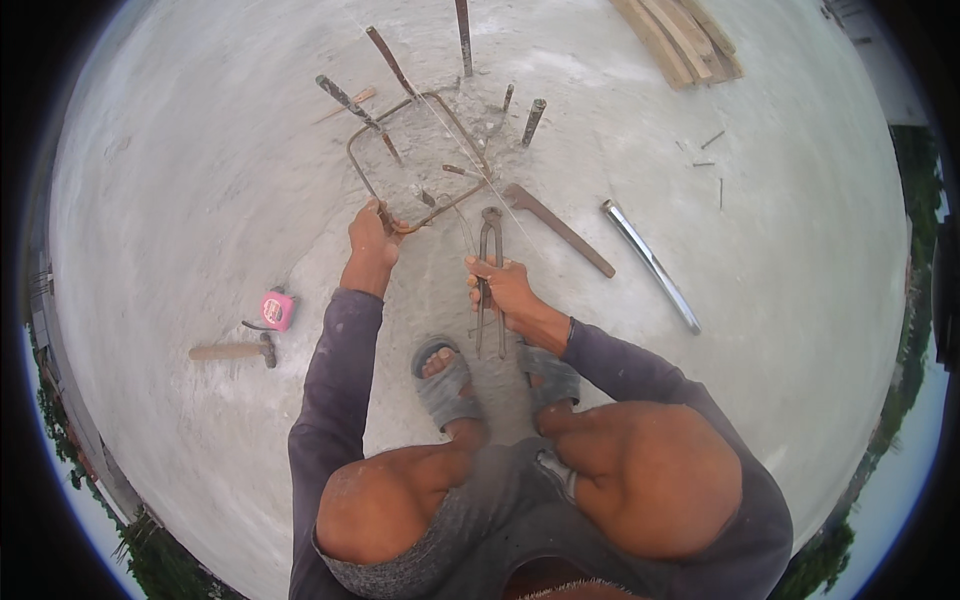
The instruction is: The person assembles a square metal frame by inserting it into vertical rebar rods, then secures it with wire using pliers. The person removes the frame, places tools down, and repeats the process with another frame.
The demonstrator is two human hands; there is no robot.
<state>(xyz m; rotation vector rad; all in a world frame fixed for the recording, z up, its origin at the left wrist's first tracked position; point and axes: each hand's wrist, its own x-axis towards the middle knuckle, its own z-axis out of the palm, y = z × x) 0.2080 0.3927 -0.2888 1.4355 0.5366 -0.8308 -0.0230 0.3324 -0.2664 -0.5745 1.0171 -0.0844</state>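
My left hand is closed on the near left corner of a bent steel stirrup, a rusty square ring of rod. The ring surrounds some of the rebar stubs that stick up from the concrete. In my right hand are end-cutting pincers, gripped round the handles with the jaws pointing away from me. A thin wire runs down from the stirrup's near side, close to the pincers' jaws. A pale string stretches across the ring.
Right of the pincers lie a rusty bar tool and a shiny metal tube. Several nails are farther off, below wooden planks. On the left are a pink tape measure and a hammer. Upright rebar stands at the far side.
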